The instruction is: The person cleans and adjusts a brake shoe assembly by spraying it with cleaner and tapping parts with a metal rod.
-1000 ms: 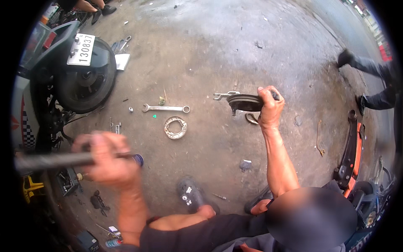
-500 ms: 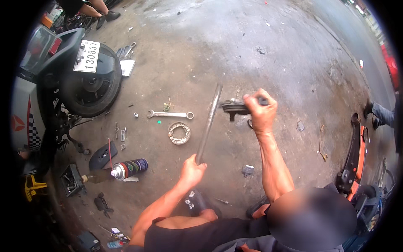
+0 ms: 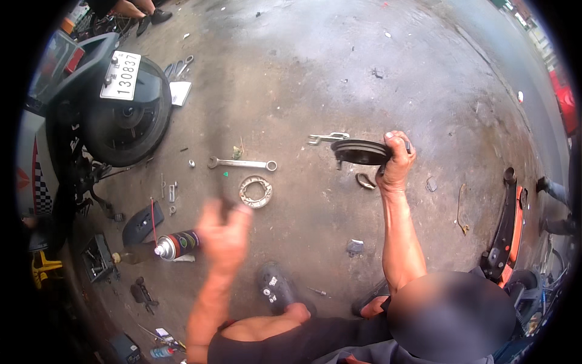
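Observation:
My left hand (image 3: 224,233), smeared by motion, grips a metal rod (image 3: 219,136) that shows only as a dark upright streak. My right hand (image 3: 395,164) holds a black, round, grooved metal part (image 3: 359,151) edge-on, with a lug hanging below it. Behind that part lies a forked silver piece (image 3: 324,138); a small dark curved piece (image 3: 365,180) is below it. Between my hands on the floor are a combination wrench (image 3: 242,163) and a ring-shaped pair of brake shoes (image 3: 255,192). A spray can (image 3: 182,245) with a red straw lies left of my left hand.
A motorbike with a rear wheel (image 3: 139,130) stands at left, beside an open toolbox (image 3: 97,261). An orange-and-black floor jack (image 3: 517,224) lies at right. Another person's legs (image 3: 555,200) show at the right rim, another's (image 3: 142,15) top left. Loose parts dot the concrete floor (image 3: 412,85).
My left hand swung the rod from the left toward the round part, then moved it back leftward. My right hand keeps its hold. The person at right has moved outward toward the rim.

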Available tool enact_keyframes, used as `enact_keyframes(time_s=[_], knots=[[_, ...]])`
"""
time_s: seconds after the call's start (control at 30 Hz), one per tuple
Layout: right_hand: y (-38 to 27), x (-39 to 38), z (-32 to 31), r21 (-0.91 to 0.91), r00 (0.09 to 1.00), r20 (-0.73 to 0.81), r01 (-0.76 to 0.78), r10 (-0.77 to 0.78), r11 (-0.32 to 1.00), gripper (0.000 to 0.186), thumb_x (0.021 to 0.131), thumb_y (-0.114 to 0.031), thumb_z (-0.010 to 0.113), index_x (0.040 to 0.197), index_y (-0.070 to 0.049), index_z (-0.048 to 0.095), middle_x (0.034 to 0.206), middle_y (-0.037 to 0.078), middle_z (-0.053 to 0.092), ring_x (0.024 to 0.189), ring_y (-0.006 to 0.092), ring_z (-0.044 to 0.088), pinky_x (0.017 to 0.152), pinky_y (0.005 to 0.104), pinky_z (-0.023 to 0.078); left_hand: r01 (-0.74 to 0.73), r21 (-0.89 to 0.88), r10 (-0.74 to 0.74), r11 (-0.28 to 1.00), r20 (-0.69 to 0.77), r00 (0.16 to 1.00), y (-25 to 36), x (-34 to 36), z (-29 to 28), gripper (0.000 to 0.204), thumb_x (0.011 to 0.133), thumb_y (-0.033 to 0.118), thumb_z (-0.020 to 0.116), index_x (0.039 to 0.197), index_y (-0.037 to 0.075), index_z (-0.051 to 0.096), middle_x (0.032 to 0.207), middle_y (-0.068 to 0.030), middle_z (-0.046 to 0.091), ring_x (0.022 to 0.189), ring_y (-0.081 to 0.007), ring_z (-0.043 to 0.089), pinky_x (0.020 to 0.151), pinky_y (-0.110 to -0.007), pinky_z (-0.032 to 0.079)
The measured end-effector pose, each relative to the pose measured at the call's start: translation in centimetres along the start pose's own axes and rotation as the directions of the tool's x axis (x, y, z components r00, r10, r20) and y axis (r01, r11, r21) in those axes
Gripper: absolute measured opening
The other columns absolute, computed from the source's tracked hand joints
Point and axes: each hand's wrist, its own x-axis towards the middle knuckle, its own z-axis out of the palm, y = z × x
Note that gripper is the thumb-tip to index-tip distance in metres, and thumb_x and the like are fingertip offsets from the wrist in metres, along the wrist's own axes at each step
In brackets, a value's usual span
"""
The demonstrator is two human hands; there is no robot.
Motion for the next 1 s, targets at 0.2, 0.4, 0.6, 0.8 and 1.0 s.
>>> enact_keyframes(time_s=[0.2,0.4,0.6,0.8,1.0], knots=[[-0.5,-1.9,4.1,0.022,0.993,0.112,-0.024,0.022,0.999,0.020,0.075,-0.013,0.063,0.060,-0.005,0.054,0.060,-0.004,0.048,0.059,0.0071,0.042,0.055,0.0262,0.033,-0.316,0.248,0.381,0.916,-0.290,0.878,-8.4,-0.4,-0.8,0.028,0.088,0.009,0.058,0.111,-0.007,0.054,0.075,-0.0090,0.060,0.064,-0.0223,0.057,0.062,-0.029,0.047],[2.4,0.9,-2.3,0.163,0.999,-0.009,-0.032,0.034,0.986,0.018,0.074,-0.014,0.062,0.060,-0.006,0.054,0.062,-0.005,0.047,0.057,0.0081,0.041,0.054,0.0265,0.032,0.035,-0.071,-0.036,0.997,-0.015,0.999,1.1,0.8,0.2,0.021,0.085,0.013,0.063,0.086,-0.005,0.054,0.069,-0.0062,0.055,0.062,-0.0135,0.050,0.055,-0.030,0.041],[0.6,-1.0,2.1,-0.116,0.958,0.263,0.147,-0.112,0.982,0.021,0.071,-0.014,0.066,0.060,-0.005,0.050,0.061,-0.005,0.044,0.058,0.0082,0.037,0.054,0.0274,0.028,-0.048,-0.382,-0.012,0.923,-0.154,0.988,-2.5,0.7,0.6,0.007,0.087,0.007,0.051,0.087,0.000,0.053,0.062,-0.0028,0.049,0.058,-0.0135,0.050,0.051,-0.030,0.041],[0.7,0.8,-3.0,0.048,0.985,0.168,-0.040,0.031,0.998,0.018,0.074,-0.015,0.062,0.063,-0.005,0.053,0.061,-0.003,0.047,0.060,0.0081,0.043,0.056,0.0242,0.032,-0.053,-0.070,0.053,0.996,-0.004,0.999,0.2,1.5,-1.8,0.018,0.085,0.010,0.062,0.096,-0.003,0.056,0.073,-0.0066,0.059,0.062,-0.0120,0.050,0.057,-0.031,0.045],[1.2,-2.2,3.1,0.150,0.956,0.266,-0.170,0.126,0.974,0.012,0.072,-0.014,0.065,0.067,-0.006,0.057,0.064,-0.002,0.049,0.062,0.0082,0.045,0.058,0.0248,0.033,0.193,0.204,-0.255,0.960,0.341,0.905,-9.5,-3.6,3.6,0.027,0.079,0.012,0.066,0.094,-0.007,0.057,0.071,-0.0048,0.056,0.061,-0.0126,0.049,0.057,-0.032,0.044]])
